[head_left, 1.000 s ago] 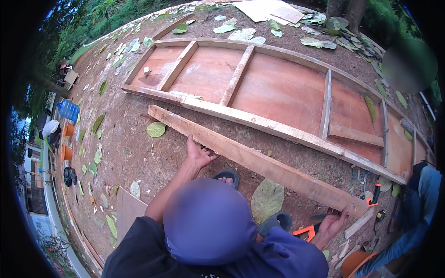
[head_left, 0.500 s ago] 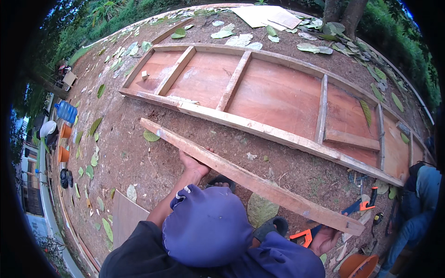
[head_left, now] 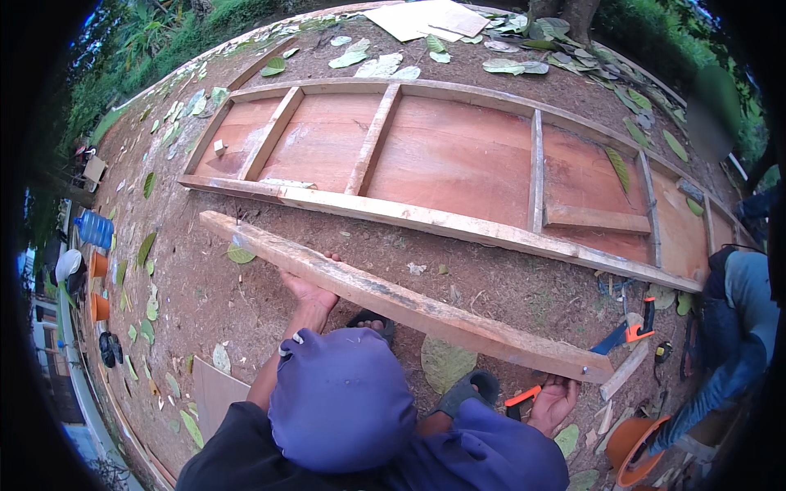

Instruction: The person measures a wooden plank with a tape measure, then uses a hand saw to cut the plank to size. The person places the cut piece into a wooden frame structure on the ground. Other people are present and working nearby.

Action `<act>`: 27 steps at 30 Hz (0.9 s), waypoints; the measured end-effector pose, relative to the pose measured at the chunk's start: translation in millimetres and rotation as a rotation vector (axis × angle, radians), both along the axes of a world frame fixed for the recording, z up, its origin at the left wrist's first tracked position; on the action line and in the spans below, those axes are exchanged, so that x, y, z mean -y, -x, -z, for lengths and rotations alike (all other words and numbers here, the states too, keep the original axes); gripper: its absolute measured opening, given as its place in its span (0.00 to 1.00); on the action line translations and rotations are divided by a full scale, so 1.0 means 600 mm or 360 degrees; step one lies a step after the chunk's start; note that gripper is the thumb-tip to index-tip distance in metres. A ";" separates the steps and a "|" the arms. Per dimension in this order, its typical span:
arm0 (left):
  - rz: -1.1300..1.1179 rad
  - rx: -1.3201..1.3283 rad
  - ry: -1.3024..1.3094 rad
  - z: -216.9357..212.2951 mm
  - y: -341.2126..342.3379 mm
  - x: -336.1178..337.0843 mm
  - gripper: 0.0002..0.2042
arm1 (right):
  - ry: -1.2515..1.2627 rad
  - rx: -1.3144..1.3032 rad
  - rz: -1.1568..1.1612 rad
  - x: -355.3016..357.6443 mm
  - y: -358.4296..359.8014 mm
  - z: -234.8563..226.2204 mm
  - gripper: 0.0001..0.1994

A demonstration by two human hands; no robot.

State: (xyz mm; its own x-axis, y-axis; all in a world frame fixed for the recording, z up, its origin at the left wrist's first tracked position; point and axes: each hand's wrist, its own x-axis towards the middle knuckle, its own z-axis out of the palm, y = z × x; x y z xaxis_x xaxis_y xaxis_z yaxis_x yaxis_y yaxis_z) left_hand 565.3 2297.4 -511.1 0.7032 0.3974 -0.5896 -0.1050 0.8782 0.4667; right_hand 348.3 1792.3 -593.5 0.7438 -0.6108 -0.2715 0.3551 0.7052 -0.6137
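Observation:
A long wooden beam (head_left: 409, 303) lies slantwise across my front, its left end farther away and its right end nearer. My left hand (head_left: 311, 292) is closed around it from below, left of its middle. Near the right end, my right hand (head_left: 557, 401) supports it from beneath with curled fingers, partly hidden by the wood. A nail head (head_left: 585, 370) shows at that end. The beam's visible face has a dark, rough streak. Beside my right hand, an orange handle (head_left: 522, 396) lies on the ground. Beyond the beam rests a framed plywood panel (head_left: 458, 155) with several crossbars.
A handsaw (head_left: 626, 334) with orange on its handle and a tape measure (head_left: 662, 352) lie to the right. A co-worker's sleeved arm (head_left: 712, 393) reaches to an orange bowl (head_left: 626, 446). Leaves (head_left: 449, 364) litter the soil; a blue water bottle (head_left: 94, 229) stands far left.
The beam has turned in my hands, showing a darker face and the nail head. The co-worker's arm now reaches to the orange bowl. My view has shifted slightly right.

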 end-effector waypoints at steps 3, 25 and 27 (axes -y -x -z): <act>0.0050 0.0014 0.0037 0.026 -0.021 0.026 0.42 | -0.0070 -0.0178 0.0180 -0.014 -0.022 -0.071 0.20; 0.0065 -0.0393 -0.0346 0.100 -0.037 -0.066 0.37 | -0.0031 -0.0219 0.0291 -0.040 -0.054 -0.095 0.08; 0.0069 -0.0410 -0.0344 0.102 -0.037 -0.065 0.36 | 0.0006 -0.0217 0.0277 -0.037 -0.051 -0.089 0.08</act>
State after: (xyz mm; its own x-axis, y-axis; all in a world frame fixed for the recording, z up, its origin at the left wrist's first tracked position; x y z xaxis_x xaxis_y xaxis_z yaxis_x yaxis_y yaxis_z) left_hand 587.6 2336.6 -572.1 0.5613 0.5054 -0.6554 0.0759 0.7571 0.6488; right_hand 378.9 1814.7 -540.0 0.5836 -0.7281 -0.3595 0.3849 0.6379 -0.6670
